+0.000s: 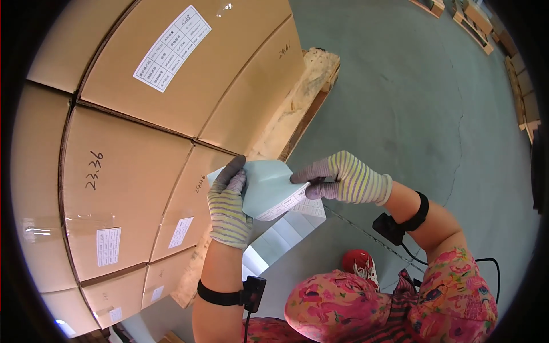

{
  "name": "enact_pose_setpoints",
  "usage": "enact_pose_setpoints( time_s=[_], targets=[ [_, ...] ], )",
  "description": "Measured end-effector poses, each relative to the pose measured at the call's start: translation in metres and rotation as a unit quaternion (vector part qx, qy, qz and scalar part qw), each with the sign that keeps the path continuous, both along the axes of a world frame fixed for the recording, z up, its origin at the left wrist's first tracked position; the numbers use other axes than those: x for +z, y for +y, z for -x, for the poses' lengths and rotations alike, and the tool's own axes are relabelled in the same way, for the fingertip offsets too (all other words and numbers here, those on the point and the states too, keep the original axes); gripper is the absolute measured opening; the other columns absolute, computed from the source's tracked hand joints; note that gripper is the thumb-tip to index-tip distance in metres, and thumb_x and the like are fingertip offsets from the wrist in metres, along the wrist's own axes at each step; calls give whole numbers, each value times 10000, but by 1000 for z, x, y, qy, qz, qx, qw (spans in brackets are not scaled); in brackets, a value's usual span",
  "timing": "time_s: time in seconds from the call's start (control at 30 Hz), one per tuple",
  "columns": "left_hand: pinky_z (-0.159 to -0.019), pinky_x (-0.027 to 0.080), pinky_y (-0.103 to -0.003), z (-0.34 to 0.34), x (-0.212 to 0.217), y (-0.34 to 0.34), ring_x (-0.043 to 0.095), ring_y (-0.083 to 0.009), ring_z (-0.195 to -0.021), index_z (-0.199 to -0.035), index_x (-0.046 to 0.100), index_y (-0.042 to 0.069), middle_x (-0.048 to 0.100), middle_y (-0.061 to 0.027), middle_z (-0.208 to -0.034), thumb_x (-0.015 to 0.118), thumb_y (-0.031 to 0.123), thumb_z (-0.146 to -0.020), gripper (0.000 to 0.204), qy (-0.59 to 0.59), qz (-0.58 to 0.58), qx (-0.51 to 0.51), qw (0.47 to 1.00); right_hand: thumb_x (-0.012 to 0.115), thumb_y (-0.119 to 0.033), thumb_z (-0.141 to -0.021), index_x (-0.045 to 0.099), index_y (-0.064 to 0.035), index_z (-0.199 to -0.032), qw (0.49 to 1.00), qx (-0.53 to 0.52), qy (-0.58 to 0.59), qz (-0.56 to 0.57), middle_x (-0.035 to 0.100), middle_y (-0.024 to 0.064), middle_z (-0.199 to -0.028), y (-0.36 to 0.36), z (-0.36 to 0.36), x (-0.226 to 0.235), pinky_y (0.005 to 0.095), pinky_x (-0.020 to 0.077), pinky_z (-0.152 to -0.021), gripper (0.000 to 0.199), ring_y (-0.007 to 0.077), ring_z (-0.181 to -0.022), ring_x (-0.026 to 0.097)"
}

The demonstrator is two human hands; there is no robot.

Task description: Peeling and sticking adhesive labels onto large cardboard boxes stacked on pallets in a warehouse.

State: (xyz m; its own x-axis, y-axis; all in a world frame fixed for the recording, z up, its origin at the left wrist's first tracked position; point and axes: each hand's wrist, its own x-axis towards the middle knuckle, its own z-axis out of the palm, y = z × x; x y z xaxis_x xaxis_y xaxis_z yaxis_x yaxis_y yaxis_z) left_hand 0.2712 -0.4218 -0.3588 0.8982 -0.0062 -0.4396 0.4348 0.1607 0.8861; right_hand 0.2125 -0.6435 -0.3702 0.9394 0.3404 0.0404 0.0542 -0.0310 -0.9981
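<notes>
Label strip [266, 186] | between left fingers [231, 172] and right fingers [314, 170] | both pinching its edges

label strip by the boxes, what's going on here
A gloved left hand holds one side of the pale blue and white label strip, while the gloved right hand pinches its right edge. More of the strip hangs below the hands. To the left, cardboard boxes are stacked on a wooden pallet, and several have white labels on their sides.
</notes>
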Motion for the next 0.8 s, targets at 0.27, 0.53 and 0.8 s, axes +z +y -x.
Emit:
enact_pose_setpoints(
  time_s=[0.27, 0.53, 0.8],
  targets=[
    [-796, 527, -316, -1, -5, 1, 592, -222, -932, -1164, 520, -38, 578, -156, -1082, 517, 0, -849, 317, -19, -10, 13, 1000, 677, -77, -738, 655, -54, -949, 980, -40, -173, 93, 654, 119, -892, 2, -4, -12, 345, 494, -702, 213, 275, -787, 623],
    [-841, 491, -300, 1, -22, 2, 559, -188, -964, -1147, 546, -27, 584, -126, -1081, 501, -16, -855, 296, -51, -26, 50, 997, 676, -45, -724, 662, -61, -873, 940, -162, -271, 127, 642, 87, -838, 8, -8, -20, 332, 493, -708, 151, 260, -771, 620],
    [-758, 477, -227, 18, -72, 46, 596, -171, -900, -1152, 556, 30, 603, -142, -1020, 439, -65, -851, 338, 47, -281, -209, 936, 642, -7, -774, 619, -4, -902, 977, -197, -32, -71, 644, 60, -837, 14, -100, -23, 264, 494, -726, 130, 126, -790, 606]
  ],
)
